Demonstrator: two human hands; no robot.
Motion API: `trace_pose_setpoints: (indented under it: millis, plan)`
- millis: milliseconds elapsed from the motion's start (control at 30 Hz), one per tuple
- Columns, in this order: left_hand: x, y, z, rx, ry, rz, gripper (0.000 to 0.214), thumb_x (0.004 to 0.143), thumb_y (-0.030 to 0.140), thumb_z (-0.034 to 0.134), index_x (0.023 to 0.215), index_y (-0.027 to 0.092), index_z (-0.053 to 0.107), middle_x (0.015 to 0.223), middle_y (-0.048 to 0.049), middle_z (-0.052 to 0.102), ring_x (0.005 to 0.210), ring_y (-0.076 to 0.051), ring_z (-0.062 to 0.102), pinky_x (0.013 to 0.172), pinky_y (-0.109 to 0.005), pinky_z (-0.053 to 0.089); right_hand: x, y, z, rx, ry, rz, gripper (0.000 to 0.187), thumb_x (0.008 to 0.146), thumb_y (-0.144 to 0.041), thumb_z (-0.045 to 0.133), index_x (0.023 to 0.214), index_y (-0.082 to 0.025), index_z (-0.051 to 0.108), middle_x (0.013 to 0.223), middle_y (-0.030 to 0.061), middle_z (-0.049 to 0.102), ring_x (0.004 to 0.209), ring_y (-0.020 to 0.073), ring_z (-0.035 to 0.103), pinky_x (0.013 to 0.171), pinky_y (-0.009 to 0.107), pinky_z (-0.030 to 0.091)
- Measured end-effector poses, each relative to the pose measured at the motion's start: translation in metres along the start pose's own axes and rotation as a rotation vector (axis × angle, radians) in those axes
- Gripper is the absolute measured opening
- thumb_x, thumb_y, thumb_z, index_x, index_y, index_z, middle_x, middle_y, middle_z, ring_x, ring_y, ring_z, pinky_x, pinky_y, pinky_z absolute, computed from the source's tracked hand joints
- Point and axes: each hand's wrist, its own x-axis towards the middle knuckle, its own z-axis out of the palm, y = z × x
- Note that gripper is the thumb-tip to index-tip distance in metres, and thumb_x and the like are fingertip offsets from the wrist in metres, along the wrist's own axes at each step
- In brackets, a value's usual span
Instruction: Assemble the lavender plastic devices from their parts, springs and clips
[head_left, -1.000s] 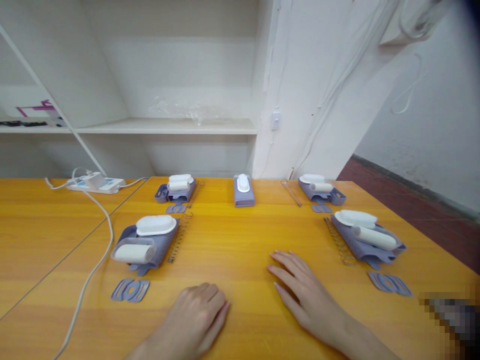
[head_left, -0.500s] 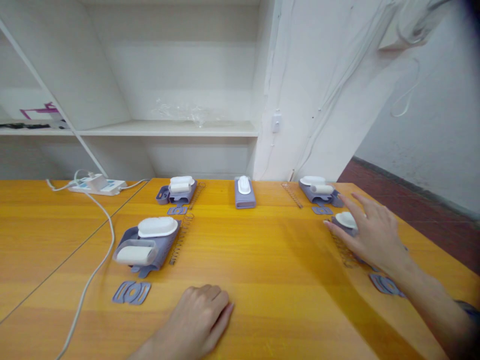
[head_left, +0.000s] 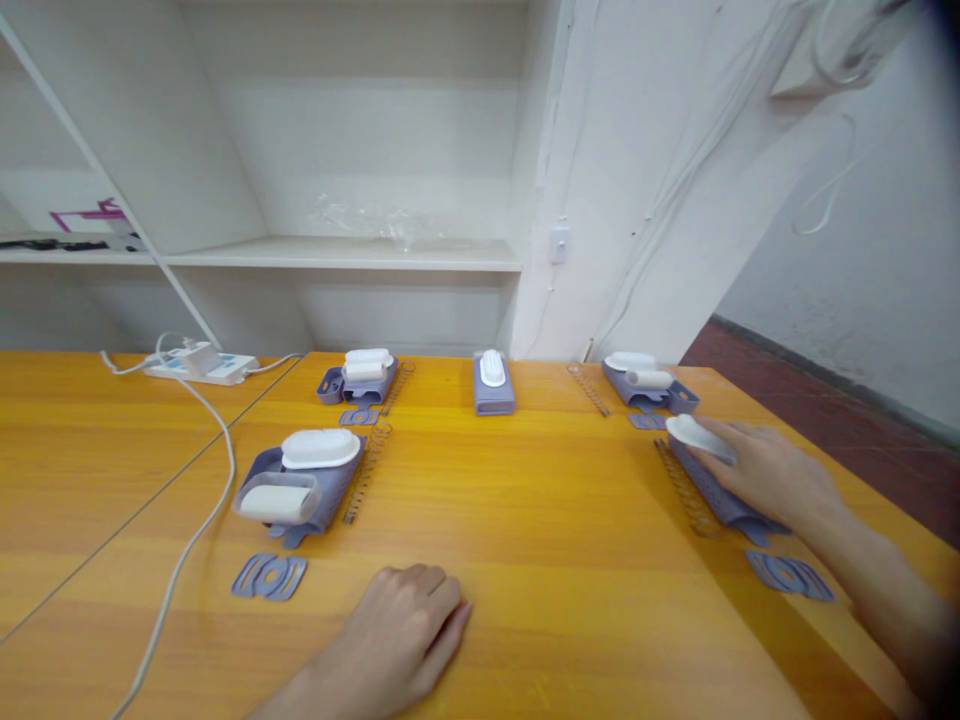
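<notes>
At the right, my right hand (head_left: 776, 475) closes over a white oval piece (head_left: 694, 437), thumb on its near side; the other fingertips are partly hidden. This piece is at the far end of a purple-grey housing (head_left: 724, 500), which my hand partly covers. Along the housing's left lies a coil spring (head_left: 684, 490), and nearer to me a flat purple-grey plate with cutouts (head_left: 787, 575). My left hand (head_left: 405, 635) rests on the wooden table (head_left: 570, 560), fingers curled, with nothing visible in it.
Similar housings with white parts stand at front left (head_left: 326, 490), back left (head_left: 371, 375), back middle (head_left: 493, 385) and back right (head_left: 637, 380). More springs (head_left: 367, 475) and cutout plates (head_left: 270, 577) lie beside some. A white cable (head_left: 214, 525) runs from a power strip (head_left: 202, 362).
My right hand has come down onto the white oval piece, its spread fingers closing around it. My left hand stays on the table. The view has shifted slightly.
</notes>
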Motion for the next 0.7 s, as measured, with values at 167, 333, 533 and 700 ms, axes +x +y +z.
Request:
trace_pose_setpoints:
  millis: [167, 333, 533, 700]
  plan:
    - [0.0, 0.001, -0.001, 0.006, 0.017, 0.004, 0.017, 0.091, 0.023, 0.04, 0.077, 0.021, 0.05, 0.072, -0.0004, 0.059, 0.065, -0.016, 0.054, 0.056, -0.03, 0.028, 0.003, 0.008, -0.003, 0.0, 0.043, -0.084, 0.041, 0.091, -0.046, 0.036, 0.111, -0.022, 0.063, 0.107, 0.0103, 0.065, 0.101, 0.0276, 0.055, 0.082, 0.038, 0.043]
    - [0.0, 0.002, -0.003, -0.003, 0.011, 0.0, 0.017, 0.091, 0.023, 0.039, 0.078, 0.021, 0.05, 0.073, -0.0003, 0.059, 0.065, -0.016, 0.054, 0.057, -0.03, 0.028, 0.005, 0.013, -0.002, 0.012, 0.049, -0.109, 0.037, 0.089, -0.043, 0.041, 0.108, -0.02, 0.064, 0.107, 0.0102, 0.067, 0.1, 0.0267, 0.055, 0.08, 0.037, 0.043]
    - [-0.001, 0.0, -0.001, -0.004, -0.007, -0.006, 0.017, 0.091, 0.024, 0.038, 0.079, 0.022, 0.049, 0.074, 0.0002, 0.059, 0.066, -0.017, 0.054, 0.057, -0.03, 0.028, 0.0, 0.013, -0.003, 0.034, 0.066, -0.062, 0.036, 0.088, -0.044, 0.042, 0.105, -0.023, 0.067, 0.105, 0.0078, 0.068, 0.099, 0.0269, 0.057, 0.077, 0.037, 0.044]
    - [0.0, 0.0, -0.001, -0.003, 0.002, 0.0, 0.017, 0.092, 0.024, 0.038, 0.078, 0.022, 0.048, 0.073, 0.0003, 0.059, 0.065, -0.017, 0.054, 0.056, -0.029, 0.028, -0.004, 0.007, -0.017, 0.015, 0.084, -0.004, 0.035, 0.089, -0.04, 0.041, 0.095, -0.023, 0.07, 0.099, 0.0088, 0.069, 0.096, 0.0262, 0.059, 0.07, 0.036, 0.044]
